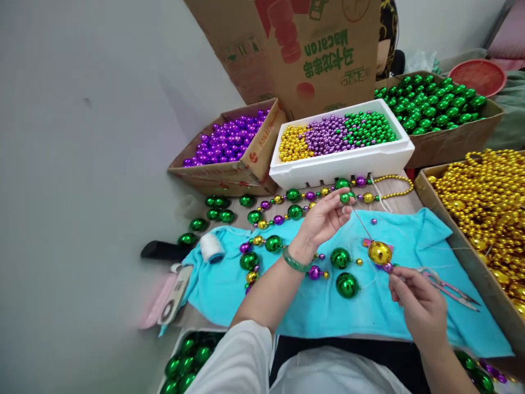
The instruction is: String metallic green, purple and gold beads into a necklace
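Observation:
My left hand [324,220] is raised over a turquoise towel [414,306] and pinches a small green bead [345,198] at the top of a thin needle or thread. The thread slants down to a large gold bead [379,253] with a small purple bead [388,267] below it. My right hand [420,303] holds the lower end of that thread by the purple bead. A green bangle [296,264] sits on my left wrist. A strung run of green, purple and gold beads [287,213] lies across the towel and table.
A white foam box [348,161] holds gold, purple and green small beads. Cardboard boxes hold purple beads [229,139], green beads [435,104] and gold strands [488,208]. Pink snips [449,287], a white thread spool [211,247] and loose green balls [346,284] lie nearby.

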Motion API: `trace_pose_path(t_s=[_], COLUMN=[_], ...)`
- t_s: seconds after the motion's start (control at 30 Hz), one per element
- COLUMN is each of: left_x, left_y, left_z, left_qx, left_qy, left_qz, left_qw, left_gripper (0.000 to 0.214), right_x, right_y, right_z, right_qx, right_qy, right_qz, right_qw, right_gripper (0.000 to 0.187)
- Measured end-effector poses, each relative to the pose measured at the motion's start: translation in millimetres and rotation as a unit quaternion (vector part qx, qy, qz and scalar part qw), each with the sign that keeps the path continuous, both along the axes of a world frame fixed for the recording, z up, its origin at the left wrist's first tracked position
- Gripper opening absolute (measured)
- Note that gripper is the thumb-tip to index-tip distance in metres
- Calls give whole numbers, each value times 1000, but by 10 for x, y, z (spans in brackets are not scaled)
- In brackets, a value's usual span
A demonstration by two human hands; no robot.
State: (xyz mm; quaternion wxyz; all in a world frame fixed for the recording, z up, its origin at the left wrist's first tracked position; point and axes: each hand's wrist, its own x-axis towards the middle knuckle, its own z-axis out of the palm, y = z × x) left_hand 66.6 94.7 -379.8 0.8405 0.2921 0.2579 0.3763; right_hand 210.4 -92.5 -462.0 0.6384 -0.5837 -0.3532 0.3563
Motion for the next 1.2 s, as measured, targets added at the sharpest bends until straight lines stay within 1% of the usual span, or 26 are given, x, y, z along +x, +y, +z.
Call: trace_pose_path(t_s=[0.13, 0.27, 0.47, 0.63, 0.7, 0.8, 0.87, 0.93, 1.0, 1.1, 1.2], left_x=[-276, -454, -584, -620, -629, -635, -627, -608, -579, -528, -477], left_y=[-261, -408, -480, -497, -496, -499, -512, -539, -578, -635, -667], left_z=[-72, -70, -54, -35, -34, -52, -79, -108, -125, -109, -64], left_qx=[-22, -34, -35, -35, -11, 50, 95, 139, 190, 268, 309], left_qy=[-8, -18, -54, -41, -31, 3, 39, 82, 130, 193, 222], left_qz=[36, 66, 67, 81, 86, 93, 83, 60, 34, 12, 2], left_qw=[999, 997, 996, 995, 996, 994, 991, 985, 973, 944, 925], left_gripper=[19, 20, 19, 19, 19, 22, 28, 32, 29, 20, 14], right_x=[-147, -244, -313, -326, -326, -326, -330, -339, -354, -379, -374], right_y=[-120, -195, -230, -247, -252, -253, -243, -222, -193, -145, -101], right_z=[22, 42, 38, 35, 36, 37, 38, 44, 56, 72, 57], right_qx=[-20, -31, -29, -35, -37, -38, -40, -44, -44, -35, -29], right_qy=[-19, -48, -80, -84, -88, -88, -82, -66, -39, 14, 52], right_qz=[19, 35, 53, 51, 52, 51, 50, 53, 60, 79, 87], right_qw=[999, 998, 995, 994, 994, 994, 995, 995, 996, 996, 994], right_gripper=[14, 14, 16, 16, 17, 17, 17, 18, 19, 20, 23])
